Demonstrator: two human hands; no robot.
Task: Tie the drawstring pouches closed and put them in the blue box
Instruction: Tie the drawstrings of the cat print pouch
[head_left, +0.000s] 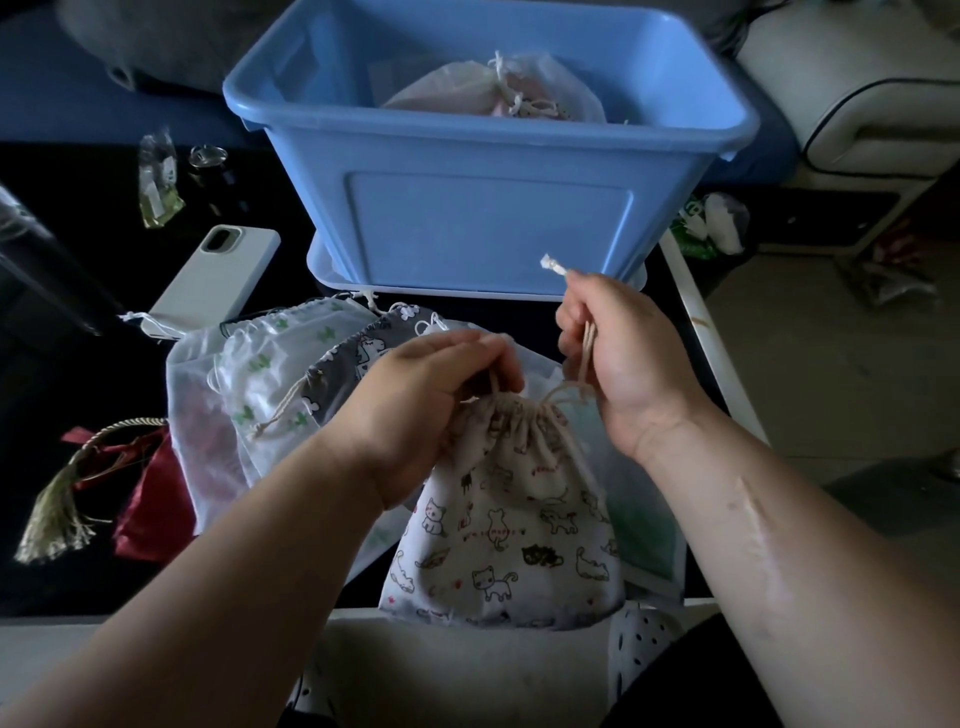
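Cat-printed white cloth pouch (509, 519) lies at the near edge of the dark counter (62, 374), neck gathered. The left hand (426, 395) pinches one cream cord (494, 385) and the right hand (623, 353) grips the other, probably for knotting. The blue plastic box (467, 208) stands just beyond.

Dark table (67, 364): phone (218, 275), drawstring pouches (270, 379).

**Tally of things in view**

One blue box (488, 218); one white phone (213, 280); two hands, left hand (426, 410) and right hand (628, 364); three printed pouches: cat-print pouch (509, 519), grey unicorn pouch (358, 358), cactus-print pouch (270, 379); one red pouch (150, 509); sheer pouches (202, 415), at least three, exact number unclear; one clear packet (158, 182).
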